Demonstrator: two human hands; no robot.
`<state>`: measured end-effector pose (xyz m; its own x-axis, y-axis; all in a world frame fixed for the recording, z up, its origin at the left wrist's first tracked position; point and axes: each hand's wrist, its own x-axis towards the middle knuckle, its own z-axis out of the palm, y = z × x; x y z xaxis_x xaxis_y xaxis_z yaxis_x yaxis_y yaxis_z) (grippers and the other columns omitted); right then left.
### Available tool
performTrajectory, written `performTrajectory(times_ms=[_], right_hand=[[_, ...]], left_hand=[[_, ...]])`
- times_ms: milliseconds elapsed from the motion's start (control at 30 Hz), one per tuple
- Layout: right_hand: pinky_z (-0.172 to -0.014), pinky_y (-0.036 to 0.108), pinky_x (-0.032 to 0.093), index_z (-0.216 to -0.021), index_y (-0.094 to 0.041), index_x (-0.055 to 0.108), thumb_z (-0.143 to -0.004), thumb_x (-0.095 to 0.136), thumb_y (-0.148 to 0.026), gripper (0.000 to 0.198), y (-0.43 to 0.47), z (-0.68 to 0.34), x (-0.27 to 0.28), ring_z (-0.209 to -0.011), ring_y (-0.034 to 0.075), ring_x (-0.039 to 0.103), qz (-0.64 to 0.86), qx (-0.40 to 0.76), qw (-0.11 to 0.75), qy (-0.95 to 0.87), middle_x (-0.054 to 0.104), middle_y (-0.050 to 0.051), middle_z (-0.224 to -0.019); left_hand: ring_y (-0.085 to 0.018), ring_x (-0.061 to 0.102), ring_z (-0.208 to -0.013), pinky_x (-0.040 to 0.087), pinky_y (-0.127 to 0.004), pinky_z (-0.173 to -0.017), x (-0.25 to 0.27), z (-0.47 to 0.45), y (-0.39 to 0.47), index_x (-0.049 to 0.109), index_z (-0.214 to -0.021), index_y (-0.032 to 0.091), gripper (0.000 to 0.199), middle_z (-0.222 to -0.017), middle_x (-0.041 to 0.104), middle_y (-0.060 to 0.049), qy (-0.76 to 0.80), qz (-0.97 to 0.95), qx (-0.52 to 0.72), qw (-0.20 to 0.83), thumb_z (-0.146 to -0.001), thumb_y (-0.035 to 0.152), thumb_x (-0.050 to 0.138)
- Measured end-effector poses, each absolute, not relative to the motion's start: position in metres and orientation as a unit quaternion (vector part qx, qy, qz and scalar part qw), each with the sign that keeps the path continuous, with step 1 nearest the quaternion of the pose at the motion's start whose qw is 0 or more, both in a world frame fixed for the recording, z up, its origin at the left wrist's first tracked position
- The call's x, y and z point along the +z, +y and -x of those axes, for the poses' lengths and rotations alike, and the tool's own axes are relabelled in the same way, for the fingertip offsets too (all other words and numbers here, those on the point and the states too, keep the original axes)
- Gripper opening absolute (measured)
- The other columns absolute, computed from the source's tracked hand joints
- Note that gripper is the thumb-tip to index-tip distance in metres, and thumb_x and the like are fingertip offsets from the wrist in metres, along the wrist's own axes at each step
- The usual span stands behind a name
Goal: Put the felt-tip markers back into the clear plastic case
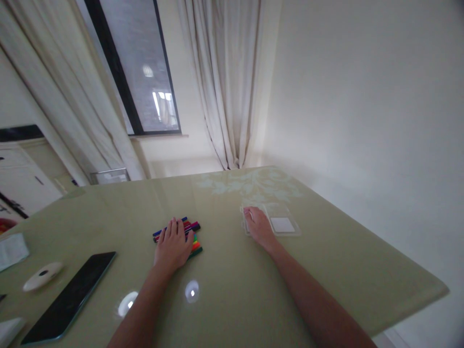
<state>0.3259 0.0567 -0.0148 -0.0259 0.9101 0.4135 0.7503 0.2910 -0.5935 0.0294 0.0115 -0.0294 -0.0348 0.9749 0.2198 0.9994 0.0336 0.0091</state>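
My left hand lies palm down on a loose bunch of felt-tip pens, its fingers stretched out and slightly apart. Blue, purple, red, orange, yellow and green barrels stick out around the fingers; the middle of the bunch is hidden. To the right, an opened clear plastic case lies flat on the table. My right hand rests over its left half, with the fingers bent together at that side's rim. A white card or label shows in the case's right half.
The greenish table has a glossy cover. On its left are a black-screened phone or tablet, a white oval object and a pale folded packet. A wall runs along the right, with curtains behind.
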Motion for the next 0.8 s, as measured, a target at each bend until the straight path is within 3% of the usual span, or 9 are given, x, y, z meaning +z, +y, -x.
performTrajectory(times_ms=[167,267,367,500,600,700,800], right_hand=[[-0.089,0.035,0.044,-0.094,-0.016,0.071,-0.104,0.036,-0.033,0.04,0.054,-0.324,-0.009,-0.097,0.025,0.062,0.621,0.038,0.336,-0.707,0.07,0.014,-0.098],[-0.077,0.032,0.042,-0.088,-0.018,0.069,-0.104,0.038,-0.032,0.039,0.05,-0.322,-0.006,-0.085,0.023,0.062,0.647,0.029,0.303,-0.699,0.07,0.012,-0.091],[-0.069,0.03,0.039,-0.086,-0.019,0.068,-0.105,0.039,-0.032,0.037,0.044,-0.315,-0.006,-0.076,0.021,0.062,0.658,0.043,0.276,-0.699,0.07,0.01,-0.086],[-0.068,0.028,0.039,-0.085,-0.018,0.069,-0.104,0.042,-0.03,0.034,0.033,-0.299,-0.004,-0.077,0.019,0.064,0.619,0.073,0.254,-0.74,0.072,0.01,-0.086],[-0.069,0.027,0.043,-0.081,-0.018,0.069,-0.102,0.045,-0.03,0.034,0.022,-0.285,0.0,-0.076,0.018,0.066,0.56,0.148,0.277,-0.767,0.072,0.007,-0.08],[-0.063,0.025,0.047,-0.086,-0.018,0.07,-0.103,0.043,-0.034,0.035,0.016,-0.275,0.002,-0.066,0.015,0.068,0.5,0.306,0.337,-0.736,0.072,0.005,-0.078],[-0.055,0.023,0.05,-0.094,-0.017,0.07,-0.102,0.043,-0.041,0.037,0.017,-0.273,0.001,-0.066,0.014,0.069,0.477,0.423,0.398,-0.66,0.073,0.005,-0.086]], left_hand=[[-0.035,0.046,-0.141,0.037,-0.051,-0.115,-0.013,-0.03,0.002,0.054,-0.141,0.008,0.054,-0.152,0.05,-0.022,-0.693,0.686,-0.192,0.113,-0.102,0.035,0.029],[-0.03,0.064,-0.114,0.048,-0.044,-0.101,0.004,-0.028,-0.004,0.069,-0.109,0.019,0.037,-0.121,0.07,-0.013,-0.635,0.738,-0.226,0.034,-0.1,0.039,0.038],[-0.026,0.067,-0.096,0.05,-0.037,-0.086,0.013,-0.028,-0.01,0.067,-0.085,0.022,0.025,-0.095,0.072,-0.006,-0.578,0.79,-0.189,-0.08,-0.094,0.042,0.054],[-0.026,0.066,-0.093,0.047,-0.035,-0.084,0.01,-0.032,-0.015,0.068,-0.08,0.023,0.014,-0.091,0.071,-0.005,-0.572,0.795,-0.162,-0.12,-0.084,0.037,0.067],[-0.026,0.066,-0.093,0.047,-0.035,-0.084,0.011,-0.037,-0.017,0.068,-0.077,0.023,0.016,-0.09,0.071,-0.006,-0.569,0.789,-0.184,-0.138,-0.084,0.037,0.066],[-0.024,0.066,-0.084,0.048,-0.034,-0.078,0.018,-0.042,-0.017,0.069,-0.077,0.022,0.026,-0.085,0.072,-0.005,-0.565,0.768,-0.244,-0.177,-0.088,0.044,0.061],[-0.022,0.067,-0.073,0.049,-0.031,-0.069,0.024,-0.05,-0.015,0.07,-0.08,0.02,0.037,-0.078,0.074,-0.005,-0.551,0.703,-0.348,-0.285,-0.09,0.055,0.06]])
